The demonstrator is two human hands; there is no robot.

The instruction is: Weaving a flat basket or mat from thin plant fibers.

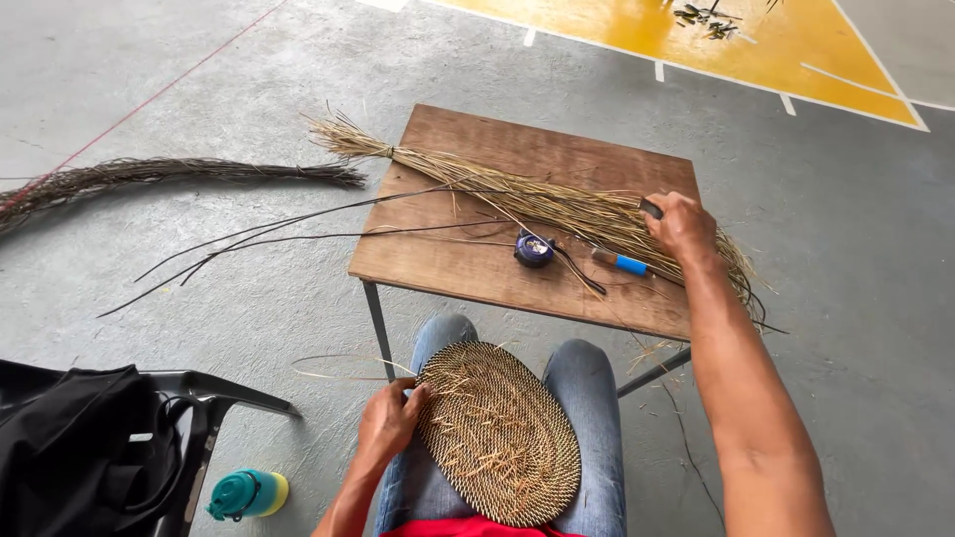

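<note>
Gripping the oval woven mat [499,434] edge, left hand [386,422] curled; right hand [682,225] closed on straw bundle [527,199]

You have a long dark fibre bundle [149,174] lying on the grey concrete floor [846,298] to your left. A black bag [75,447] sits on a dark chair [214,393] at lower left. A teal and yellow bottle [247,493] lies beside that chair. A yellow painted floor area [696,35] lies ahead.
</note>
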